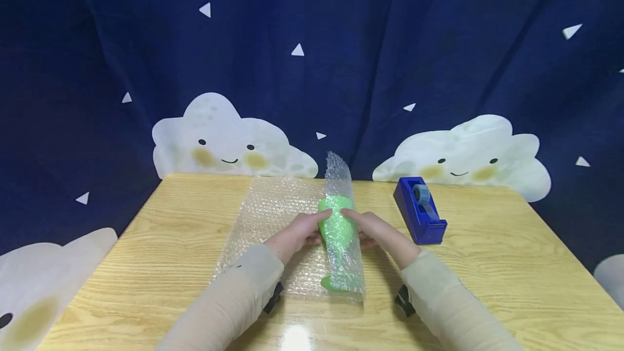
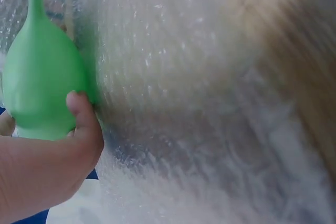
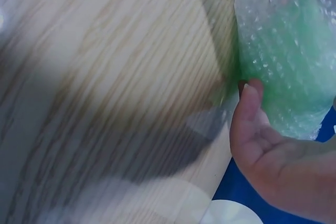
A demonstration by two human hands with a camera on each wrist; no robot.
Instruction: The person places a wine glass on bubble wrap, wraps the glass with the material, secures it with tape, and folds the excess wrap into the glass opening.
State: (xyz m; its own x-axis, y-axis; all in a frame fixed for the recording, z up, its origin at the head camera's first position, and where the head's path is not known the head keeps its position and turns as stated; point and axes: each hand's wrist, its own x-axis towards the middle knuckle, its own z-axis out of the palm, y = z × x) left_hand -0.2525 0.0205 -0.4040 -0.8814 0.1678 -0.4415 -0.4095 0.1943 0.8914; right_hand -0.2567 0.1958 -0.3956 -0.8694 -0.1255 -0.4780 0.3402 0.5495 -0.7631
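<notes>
A green goblet (image 2: 44, 77) lies on its side on a sheet of bubble wrap (image 1: 278, 199), its bowl toward the back and its round foot (image 1: 330, 284) toward the front. The right edge of the sheet is folded over it, so bowl and stem show through the plastic in the head view. My left hand (image 1: 299, 230) holds the bowl from the left, thumb on top and fingers curled at its side. From the right, my right hand (image 1: 380, 230) grips the bowl through the wrap, its thumb opposite the left one. Some fingertips are hidden below the bowl.
A blue tape dispenser (image 1: 420, 213) with a roll of tape stands to the right of my right hand. The wooden table (image 1: 487, 264) ends at a dark blue curtain (image 1: 341, 69) printed with clouds. Unwrapped bubble wrap spreads to the left under my left forearm.
</notes>
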